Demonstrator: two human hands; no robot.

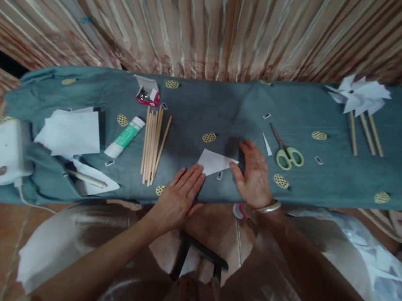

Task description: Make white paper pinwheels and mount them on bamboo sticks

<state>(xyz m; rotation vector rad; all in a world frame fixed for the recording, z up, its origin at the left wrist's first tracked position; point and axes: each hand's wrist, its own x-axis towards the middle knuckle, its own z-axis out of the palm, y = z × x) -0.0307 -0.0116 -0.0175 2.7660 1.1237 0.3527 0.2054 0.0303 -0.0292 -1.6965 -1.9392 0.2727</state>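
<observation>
A small piece of white folded paper (216, 163) lies on the table in front of me, coming to a point on its right side. My left hand (180, 190) rests with fingers stretched out, their tips on the paper's lower left edge. At the pointed right end, my right hand (254, 176) has its thumb on the paper, while its other fingers are spread apart from the thumb. Just beyond that hand are a thin white paper sliver (266, 144) and a pair of scissors with green handles (289, 157).
Several wooden sticks (151, 147) lie left of centre beside a glue tube (125, 137) and an open red box (148, 96). Paper sheets (73, 130) and a white corded device (7, 152) are at the left. Paper pinwheels (361, 94) on sticks lie far right. A curtain (215, 30) hangs behind.
</observation>
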